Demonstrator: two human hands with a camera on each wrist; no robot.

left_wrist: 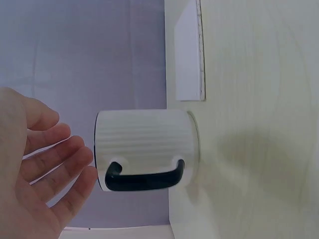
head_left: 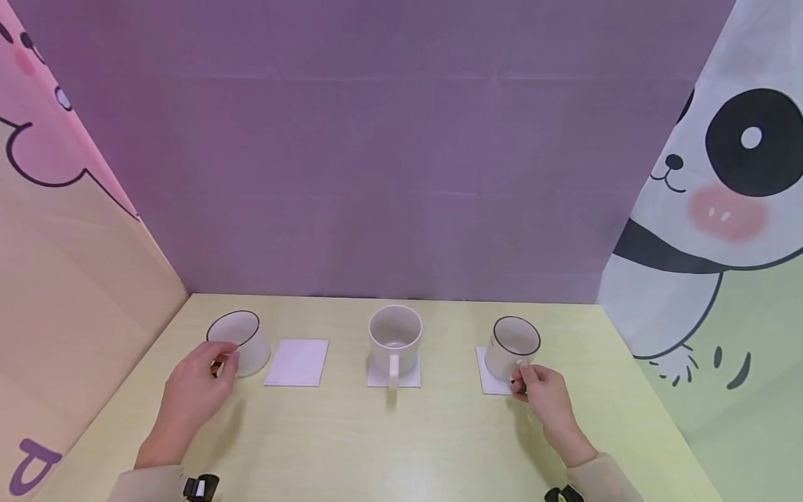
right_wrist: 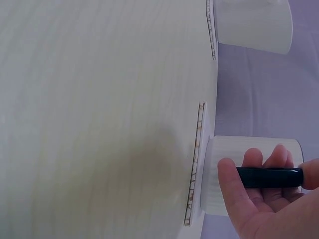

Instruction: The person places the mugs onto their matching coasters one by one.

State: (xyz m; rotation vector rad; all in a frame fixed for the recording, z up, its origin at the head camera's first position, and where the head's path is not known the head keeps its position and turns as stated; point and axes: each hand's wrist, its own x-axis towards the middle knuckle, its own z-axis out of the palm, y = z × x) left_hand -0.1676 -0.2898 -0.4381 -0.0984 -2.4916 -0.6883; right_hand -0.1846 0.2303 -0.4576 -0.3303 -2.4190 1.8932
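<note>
Here, mug (left_wrist: pixel 142 137), whole handle (left_wrist: pixel 144 180) in left wrist view, fingers (head_left: pixel 217 348) obscuring head's.

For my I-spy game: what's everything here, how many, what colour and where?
Left mug: 1, white, dark rim and handle, on the table's left
Middle mug: 1, white, centre
Right mug: 1, white, dark rim and handle, right
Squares: 3, white, one bare, one under the middle mug, one at the right mug
Table: 1, pale wood, under them
Backdrop: 1, purple, behind
Left panel: 1, pink and peach, left
Panda panel: 1, mostly white, black and green, right
Wristbands: 2, black, at the left cuff and right cuff
Sleeves: 2, beige, left and right
Left hand: 1, by the left mug's rim
Right hand: 1, holding the right mug's handle
</note>
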